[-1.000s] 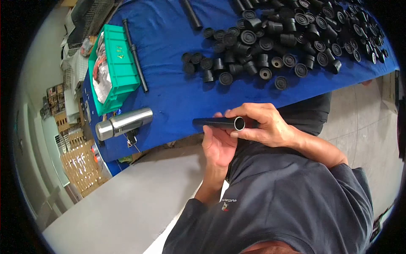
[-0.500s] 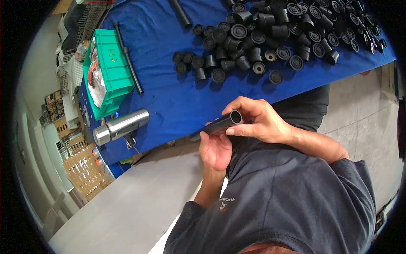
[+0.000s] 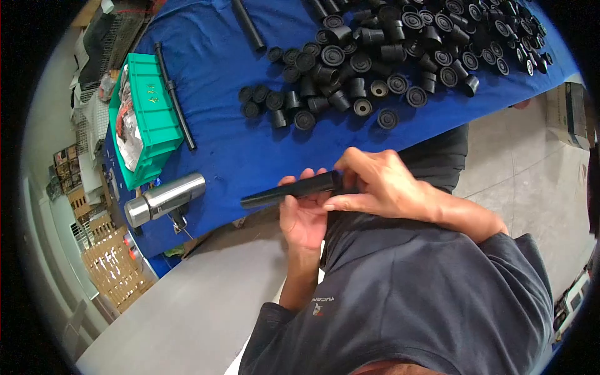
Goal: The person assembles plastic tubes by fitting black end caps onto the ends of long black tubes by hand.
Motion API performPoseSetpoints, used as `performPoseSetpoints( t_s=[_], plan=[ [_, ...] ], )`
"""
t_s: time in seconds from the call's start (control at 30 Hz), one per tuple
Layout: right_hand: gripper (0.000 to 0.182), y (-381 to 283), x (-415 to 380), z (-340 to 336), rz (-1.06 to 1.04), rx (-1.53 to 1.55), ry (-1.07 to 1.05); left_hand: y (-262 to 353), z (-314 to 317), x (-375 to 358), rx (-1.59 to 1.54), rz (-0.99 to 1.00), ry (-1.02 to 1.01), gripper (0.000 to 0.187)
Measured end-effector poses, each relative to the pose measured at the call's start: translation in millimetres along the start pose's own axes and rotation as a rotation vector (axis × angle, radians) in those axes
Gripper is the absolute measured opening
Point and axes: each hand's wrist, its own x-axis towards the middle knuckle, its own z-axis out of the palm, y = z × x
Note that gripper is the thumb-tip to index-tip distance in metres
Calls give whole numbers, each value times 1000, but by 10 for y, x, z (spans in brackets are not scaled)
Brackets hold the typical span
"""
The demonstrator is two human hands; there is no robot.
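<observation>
A black tube [image 3: 287, 190] is held in front of the body, near the front edge of the blue cloth. It lies nearly level, its left end slightly lower. Under its middle is my left hand [image 3: 305, 219], palm up, with the thumb on the near side and fingertips showing beyond the tube. My right hand [image 3: 381, 187] closes round the tube's right end with thumb and fingers, which hide that end. Many black round caps [image 3: 387, 119] lie on the cloth beyond the hands, some upright, some on their sides.
A green crate [image 3: 159, 112] with wrapped items stands at the left of the blue cloth [image 3: 219, 150]. Beside it lies a thin black rod [image 3: 175, 100]. A steel flask [image 3: 165, 199] lies nearer. Another black tube [image 3: 249, 25] is farther back. A carton [image 3: 565, 115] sits at the right.
The tube has turned from showing its open right end to lying side-on, with that end now covered by my right hand. The table and its items have shifted left in view.
</observation>
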Motion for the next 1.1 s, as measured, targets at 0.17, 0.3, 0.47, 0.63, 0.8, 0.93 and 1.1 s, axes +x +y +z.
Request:
performPoseSetpoints(
  t_s=[0.17, 0.3, 0.47, 0.63, 0.8, 0.93, 1.1],
  plan=[
    [50, 255, -117, -317, -92, -521, 406, 149, 7, 55, -95, 65, 64, 32],
    [45, 401, -101, -323, 69, -600, 363, 114, -50, 96, -123, 36, 68, 33],
    [42, 523, -37, -230, 85, -558, 363, 26, -22, 68, -86, 34, 68, 33],
    [47, 259, -83, -247, 48, -297, 347, 40, 40, 80, -71, 82, 78, 40],
    [42, 186, -82, -73, 292, 797, -84, 10, 113, 160, -15, 122, 121, 37],
    [45, 213, -64, 108, 227, 905, -84, -22, 238, 167, 117, 138, 151, 38],
    [42, 187, -80, 150, 184, 818, -41, -47, 335, 199, 201, 167, 165, 44]
  ],
)
